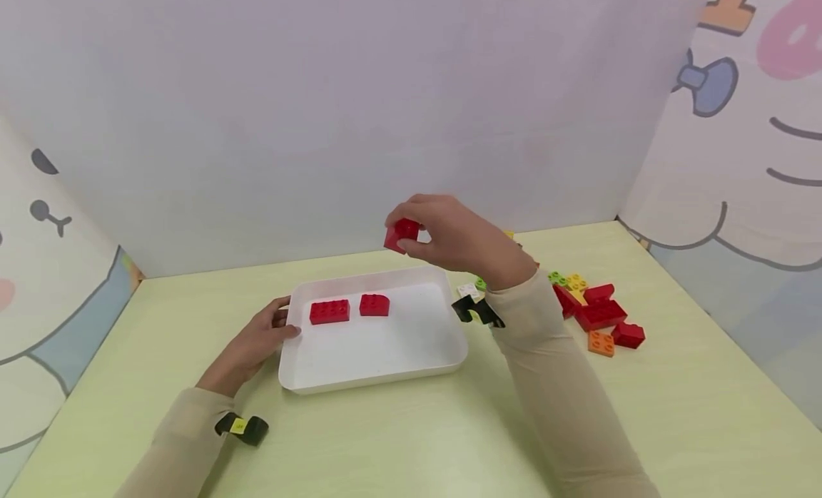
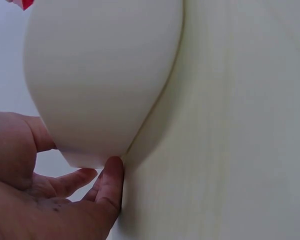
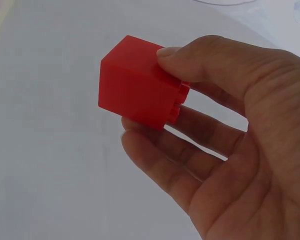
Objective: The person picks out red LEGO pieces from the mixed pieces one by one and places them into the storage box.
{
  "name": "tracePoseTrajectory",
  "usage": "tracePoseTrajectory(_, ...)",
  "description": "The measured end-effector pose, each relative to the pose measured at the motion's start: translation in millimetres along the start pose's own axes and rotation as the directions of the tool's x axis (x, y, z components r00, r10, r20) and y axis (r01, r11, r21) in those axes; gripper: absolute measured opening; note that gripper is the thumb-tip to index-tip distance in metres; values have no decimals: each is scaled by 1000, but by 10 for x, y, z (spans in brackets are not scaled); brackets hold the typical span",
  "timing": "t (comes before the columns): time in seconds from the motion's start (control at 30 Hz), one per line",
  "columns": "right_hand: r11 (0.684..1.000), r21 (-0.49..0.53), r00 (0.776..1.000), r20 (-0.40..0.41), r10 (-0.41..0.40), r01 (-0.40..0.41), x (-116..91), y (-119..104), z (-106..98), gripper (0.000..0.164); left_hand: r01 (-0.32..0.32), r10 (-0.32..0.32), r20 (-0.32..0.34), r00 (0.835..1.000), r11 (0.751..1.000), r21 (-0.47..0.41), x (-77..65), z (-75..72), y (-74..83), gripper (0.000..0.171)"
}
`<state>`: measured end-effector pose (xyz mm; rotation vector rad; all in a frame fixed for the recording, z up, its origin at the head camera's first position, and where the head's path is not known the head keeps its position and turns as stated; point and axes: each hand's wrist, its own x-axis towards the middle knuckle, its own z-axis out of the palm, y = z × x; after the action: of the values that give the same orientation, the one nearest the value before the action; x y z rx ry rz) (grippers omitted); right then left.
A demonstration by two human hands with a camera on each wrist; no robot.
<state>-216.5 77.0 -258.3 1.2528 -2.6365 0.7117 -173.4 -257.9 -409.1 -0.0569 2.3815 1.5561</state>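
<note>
- The red block (image 3: 135, 85) is glossy and boxy, with smooth, plain faces and a sharp edge; its studs point in toward the palm; it is up in the air, apart from the white tray (image 1: 375, 348), near its far edge as the head view shows it, though its exact depth is hard to judge.
- Two more red pieces lie in the tray: a long studded brick (image 1: 330, 312), and beside it a shorter piece (image 1: 374, 305) with one rounded corner.
- The right hand (image 1: 459, 234) is raised, its forearm reaching in from the right; the left hand (image 1: 257, 337) is low at the tray's left end.
- The right thumb and fingertips pinch the block from opposite sides, with a gap between block and palm; the left hand grips the tray's end, thumb at the rim, fingers bent against the outer wall.
- Right of the tray, on the table (image 1: 411, 434), sit loose red bricks (image 1: 600, 315) and an orange brick (image 1: 601, 343).
</note>
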Motion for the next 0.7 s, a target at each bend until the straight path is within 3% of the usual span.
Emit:
tracePoseTrajectory(0.17,993,-35,979,169,114,-110,134,63,239,29,-2,2,5,1000,1000,-3,8,-10,-7,70)
tracePoseTrajectory(0.37,973,-101,912,341,229,-206,249,155,542,32,3,-3,1,1000,1000,3,20,-4,-20,69)
tracePoseTrajectory(0.7,943,-134,819,469,332,-306,288,301,799,28,3,-3,6,1000,1000,2,20,-9,-19,69)
